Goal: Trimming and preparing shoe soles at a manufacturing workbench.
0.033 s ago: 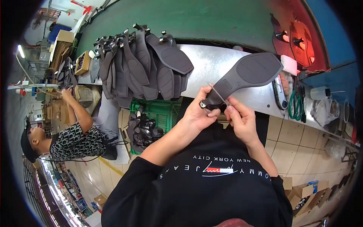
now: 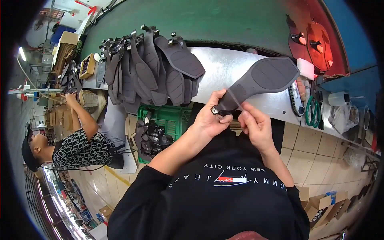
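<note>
A dark grey high-heeled shoe sole (image 2: 270, 76) is held bottom side up, its broad toe end out over the metal worktop. My left hand (image 2: 210, 120) is closed around its narrow heel end, where a small shiny heel tip (image 2: 215, 110) shows by the fingers. Against the sole's narrow part, my right hand (image 2: 256, 123) pinches a thin, pale, stick-like piece (image 2: 235, 98) that lies slantwise across it. Motion smears this piece, so its kind is unclear. To the left, a heap of similar heeled soles (image 2: 152, 68) lies on the worktop.
The green belt (image 2: 224, 20) runs behind the metal worktop (image 2: 210, 66). At right are a white block (image 2: 305, 69), a cutter (image 2: 296, 100) and green-handled scissors (image 2: 312, 112). A green crate (image 2: 166, 120) holds more shoe parts below. A co-worker (image 2: 80, 144) works at left.
The thin piece has shifted slightly and looks more blurred across the sole. My right fingers have moved a little; my left hand keeps its hold.
</note>
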A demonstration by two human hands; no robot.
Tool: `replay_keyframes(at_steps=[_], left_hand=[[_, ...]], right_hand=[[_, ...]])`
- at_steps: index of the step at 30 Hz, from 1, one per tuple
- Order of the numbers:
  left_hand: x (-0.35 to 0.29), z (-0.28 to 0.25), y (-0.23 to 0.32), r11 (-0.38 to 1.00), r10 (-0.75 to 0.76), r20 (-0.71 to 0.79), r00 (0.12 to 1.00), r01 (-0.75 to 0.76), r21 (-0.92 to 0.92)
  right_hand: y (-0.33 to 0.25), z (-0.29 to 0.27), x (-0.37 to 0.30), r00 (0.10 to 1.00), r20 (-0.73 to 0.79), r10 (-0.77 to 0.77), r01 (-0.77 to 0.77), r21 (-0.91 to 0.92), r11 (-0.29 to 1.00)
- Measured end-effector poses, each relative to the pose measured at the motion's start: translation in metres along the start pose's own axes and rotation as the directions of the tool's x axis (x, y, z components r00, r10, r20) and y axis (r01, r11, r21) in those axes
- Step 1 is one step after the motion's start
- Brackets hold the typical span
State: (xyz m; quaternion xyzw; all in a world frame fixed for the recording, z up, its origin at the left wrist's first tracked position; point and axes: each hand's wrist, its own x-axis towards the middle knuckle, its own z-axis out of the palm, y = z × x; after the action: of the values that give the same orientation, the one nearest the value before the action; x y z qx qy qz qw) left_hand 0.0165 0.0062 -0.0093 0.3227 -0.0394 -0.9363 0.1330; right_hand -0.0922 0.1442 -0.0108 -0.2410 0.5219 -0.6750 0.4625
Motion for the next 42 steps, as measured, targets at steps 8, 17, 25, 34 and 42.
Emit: replay_keyframes(at_steps=[8,17,25,34,42], left_hand=[[0.007,0.009,-0.002,0.623,0.609,0.108,0.786,-0.558,0.549],[-0.001,0.015,0.002,0.284,0.763,0.285,0.58,-0.697,0.658],[-0.012,0.026,0.009,0.225,0.74,0.319,0.592,-0.664,0.713],[0.005,0.02,0.019,0.978,0.207,0.054,0.977,-0.206,-0.029],[0.014,0.023,-0.001,0.96,0.098,0.09,0.991,-0.07,-0.271]], right_hand=[[-0.016,0.007,-0.003,0.921,0.265,0.286,-0.302,0.02,0.953],[-0.024,-0.001,0.001,0.934,0.225,0.278,-0.347,0.388,0.854],[-0.01,0.012,0.003,0.847,0.166,-0.505,0.474,-0.666,0.576],[-0.025,0.019,-0.008,0.821,0.402,-0.406,0.571,-0.559,0.602],[-0.007,0.021,-0.002,0.894,0.108,-0.435,0.375,-0.711,0.594]])
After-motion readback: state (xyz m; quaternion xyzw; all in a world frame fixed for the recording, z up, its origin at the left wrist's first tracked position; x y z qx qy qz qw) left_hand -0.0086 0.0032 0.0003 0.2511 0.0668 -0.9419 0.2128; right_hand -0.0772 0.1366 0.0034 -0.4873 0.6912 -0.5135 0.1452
